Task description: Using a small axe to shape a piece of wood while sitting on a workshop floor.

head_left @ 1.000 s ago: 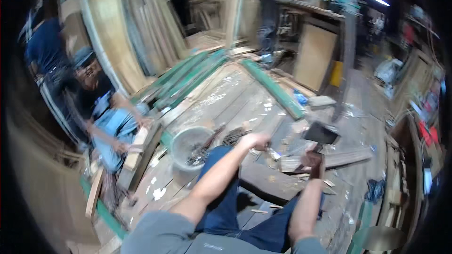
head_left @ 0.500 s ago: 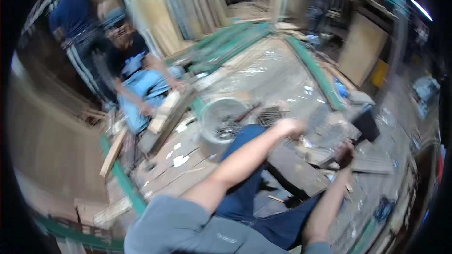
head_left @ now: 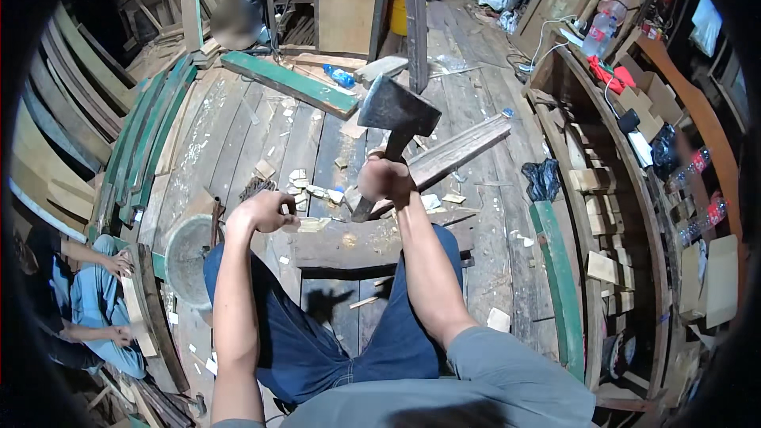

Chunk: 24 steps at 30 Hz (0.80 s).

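1. Head view, surroundings: we look down at a plank floor strewn with wood chips (head_left: 300, 182). A thick wooden block (head_left: 345, 250) lies between our knees, a grey bucket (head_left: 189, 261) near our left knee. A weathered beam (head_left: 468, 149) stretches beyond the block, behind our right hand (head_left: 386, 180); a green beam (head_left: 289, 83) lies farther off.
2. Our right hand is wrapped around the handle of a hatchet (head_left: 399, 108), its dark head raised above the fist. Our left hand (head_left: 265, 210), well apart from it, is curled over the block's far left corner.
3. We cannot tell whether the left fingers grip anything. At the left edge, a co-worker (head_left: 103, 309) is partly cut off.
4. Half a second ago our view was blurred and aimed farther left; the hatchet was already in our right hand.
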Each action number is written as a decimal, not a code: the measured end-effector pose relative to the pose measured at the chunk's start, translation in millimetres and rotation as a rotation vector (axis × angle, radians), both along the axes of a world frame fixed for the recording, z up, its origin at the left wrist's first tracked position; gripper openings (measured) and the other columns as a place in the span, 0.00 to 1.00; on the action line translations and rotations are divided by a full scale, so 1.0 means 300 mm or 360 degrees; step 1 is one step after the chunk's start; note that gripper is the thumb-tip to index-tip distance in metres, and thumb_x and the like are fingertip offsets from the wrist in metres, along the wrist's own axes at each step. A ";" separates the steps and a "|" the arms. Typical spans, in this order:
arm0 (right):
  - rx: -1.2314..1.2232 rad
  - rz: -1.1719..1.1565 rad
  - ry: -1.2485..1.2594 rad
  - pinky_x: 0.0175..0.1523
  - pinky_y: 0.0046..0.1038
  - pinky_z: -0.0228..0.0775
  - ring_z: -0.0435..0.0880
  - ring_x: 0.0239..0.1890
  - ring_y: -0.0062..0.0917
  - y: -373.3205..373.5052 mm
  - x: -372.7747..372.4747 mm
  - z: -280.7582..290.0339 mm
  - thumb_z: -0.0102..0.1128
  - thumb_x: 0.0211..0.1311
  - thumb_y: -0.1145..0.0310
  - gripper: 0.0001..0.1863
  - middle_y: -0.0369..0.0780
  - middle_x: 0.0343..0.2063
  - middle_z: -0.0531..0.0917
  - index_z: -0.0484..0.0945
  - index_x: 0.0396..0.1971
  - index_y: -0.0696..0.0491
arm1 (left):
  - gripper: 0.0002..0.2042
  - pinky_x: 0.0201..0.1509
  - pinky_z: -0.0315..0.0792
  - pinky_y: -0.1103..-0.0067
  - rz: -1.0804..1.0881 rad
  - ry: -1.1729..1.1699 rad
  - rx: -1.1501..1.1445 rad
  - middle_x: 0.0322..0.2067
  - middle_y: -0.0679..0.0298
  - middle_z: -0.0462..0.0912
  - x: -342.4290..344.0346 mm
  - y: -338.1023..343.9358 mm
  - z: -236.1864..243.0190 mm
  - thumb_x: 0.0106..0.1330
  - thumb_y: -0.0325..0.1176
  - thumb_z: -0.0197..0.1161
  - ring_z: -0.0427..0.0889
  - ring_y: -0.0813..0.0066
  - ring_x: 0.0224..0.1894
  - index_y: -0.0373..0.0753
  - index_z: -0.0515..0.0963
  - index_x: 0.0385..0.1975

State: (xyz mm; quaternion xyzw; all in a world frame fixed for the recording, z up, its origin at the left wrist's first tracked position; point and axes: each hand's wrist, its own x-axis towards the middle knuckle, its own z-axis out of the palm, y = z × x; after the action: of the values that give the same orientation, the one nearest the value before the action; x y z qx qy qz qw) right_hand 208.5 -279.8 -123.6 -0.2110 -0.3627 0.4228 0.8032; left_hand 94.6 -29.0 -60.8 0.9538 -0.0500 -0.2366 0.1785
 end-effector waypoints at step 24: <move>-0.0715 -0.0502 -0.0503 0.14 0.21 0.43 0.53 0.07 0.15 0.313 -0.088 0.009 0.51 0.64 0.66 0.21 0.30 0.05 0.56 0.58 0.10 0.48 | 0.14 0.35 0.72 0.69 0.0344 0.0022 0.0144 0.29 0.56 0.82 -0.292 0.088 0.124 0.54 0.42 0.66 0.81 0.60 0.34 0.39 0.78 0.35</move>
State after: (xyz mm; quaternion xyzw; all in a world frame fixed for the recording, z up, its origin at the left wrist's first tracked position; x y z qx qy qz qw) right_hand 182.0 -185.9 -120.9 -0.4999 -0.3434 0.3246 0.7258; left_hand 7.0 -2.7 -23.6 0.9590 0.0652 -0.2246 0.1601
